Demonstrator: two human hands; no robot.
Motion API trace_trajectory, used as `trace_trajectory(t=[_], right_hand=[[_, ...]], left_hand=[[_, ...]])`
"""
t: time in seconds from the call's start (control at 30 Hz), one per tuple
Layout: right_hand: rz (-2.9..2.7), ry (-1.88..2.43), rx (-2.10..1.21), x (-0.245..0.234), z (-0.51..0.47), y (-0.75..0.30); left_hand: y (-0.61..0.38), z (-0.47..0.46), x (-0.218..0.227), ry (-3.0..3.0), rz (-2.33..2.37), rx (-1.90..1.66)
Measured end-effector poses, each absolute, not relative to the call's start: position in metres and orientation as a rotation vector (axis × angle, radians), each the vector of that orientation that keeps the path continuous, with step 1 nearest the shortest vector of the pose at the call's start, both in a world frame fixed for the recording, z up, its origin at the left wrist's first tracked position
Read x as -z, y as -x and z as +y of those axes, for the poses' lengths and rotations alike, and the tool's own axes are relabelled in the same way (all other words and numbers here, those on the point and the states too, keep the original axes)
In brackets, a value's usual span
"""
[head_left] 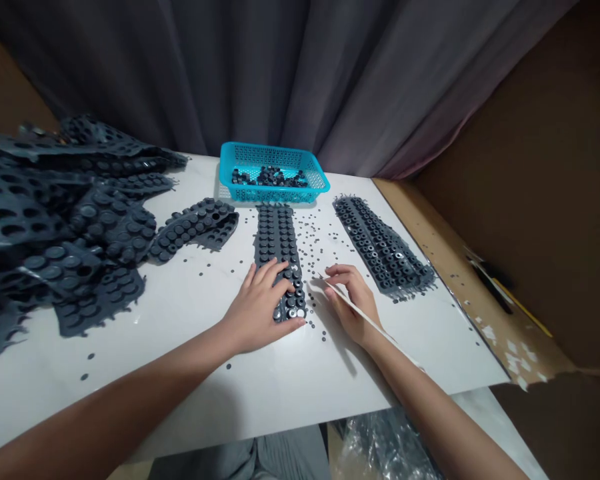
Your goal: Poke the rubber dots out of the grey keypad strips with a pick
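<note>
Under my left hand (257,303) lies a dark grey rubber strip (275,230) with rows of round raised caps. The fingers of that hand are spread over the strip's near half. My right hand (353,303), just right of the strip, is closed around a thin white stick (393,341) with a dark pointed tip. The tip is close to the strip's right edge; whether it touches anything cannot be made out. Small dark discs (313,248) are scattered on the white table between this strip and a second studded strip (380,247) on the right.
A blue plastic basket (275,193) with small dark pieces stands behind the strip. Dark rubber sheets (110,220) are heaped at the left. Beyond the table's right edge, a yellow-and-black tool (500,293) and white scraps (517,360) lie on cardboard. A grey curtain (260,73) hangs behind.
</note>
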State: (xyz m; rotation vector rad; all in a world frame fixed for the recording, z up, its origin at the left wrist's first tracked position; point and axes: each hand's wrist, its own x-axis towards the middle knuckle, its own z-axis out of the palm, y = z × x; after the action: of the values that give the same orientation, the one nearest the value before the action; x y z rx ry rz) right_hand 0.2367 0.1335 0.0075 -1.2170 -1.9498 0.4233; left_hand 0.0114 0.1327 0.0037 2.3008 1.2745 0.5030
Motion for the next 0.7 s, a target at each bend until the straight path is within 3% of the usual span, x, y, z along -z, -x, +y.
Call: trace_trajectory(t=[0.3, 0.7], right_hand=[[-1.652, 1.381, -0.874, -0.0075, 0.1320, -0.2362], [-1.617, 1.420, -0.947, -0.0110, 0.1329, -0.2377]], left_hand=[[-0.0109, 0.1321, -0.0061, -2.318, 1.259, -0.521], [-0.0122, 0.1353, -0.0087, -2.333, 1.238, -0.530]])
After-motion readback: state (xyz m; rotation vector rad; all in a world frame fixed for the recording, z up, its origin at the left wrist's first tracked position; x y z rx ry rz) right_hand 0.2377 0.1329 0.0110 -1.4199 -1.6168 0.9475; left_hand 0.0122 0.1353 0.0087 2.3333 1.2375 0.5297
